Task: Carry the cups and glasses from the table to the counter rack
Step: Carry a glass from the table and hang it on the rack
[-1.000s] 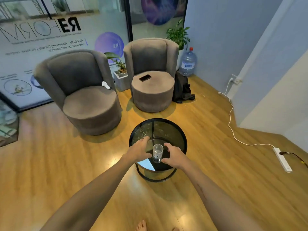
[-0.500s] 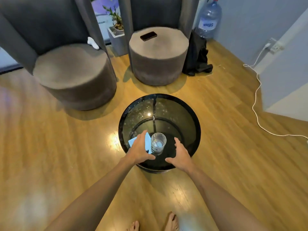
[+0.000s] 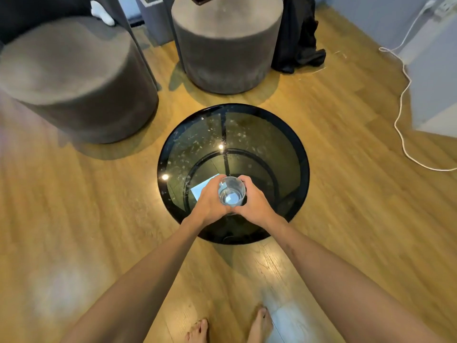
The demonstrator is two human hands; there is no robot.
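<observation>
A clear drinking glass (image 3: 231, 193) stands upright over the near part of a round black glass table (image 3: 300, 154). My left hand (image 3: 210, 203) wraps its left side and my right hand (image 3: 256, 203) wraps its right side, so both hands grip the glass together. The fingers hide the lower part of the glass, and I cannot tell whether its base still touches the tabletop. A pale blue reflection or card (image 3: 201, 188) shows on the table just left of my left hand.
Two grey round armchairs (image 3: 74, 78) (image 3: 227, 43) stand beyond the table, with a dark phone on the right one. A black bag (image 3: 296, 38) leans by that chair. A white cable (image 3: 401, 102) trails on the wooden floor at right. My bare feet (image 3: 262, 323) are below.
I have stepped closer and the view has tilted down. Both hands, which were apart on either side of the glass, have closed in and taken hold of it.
</observation>
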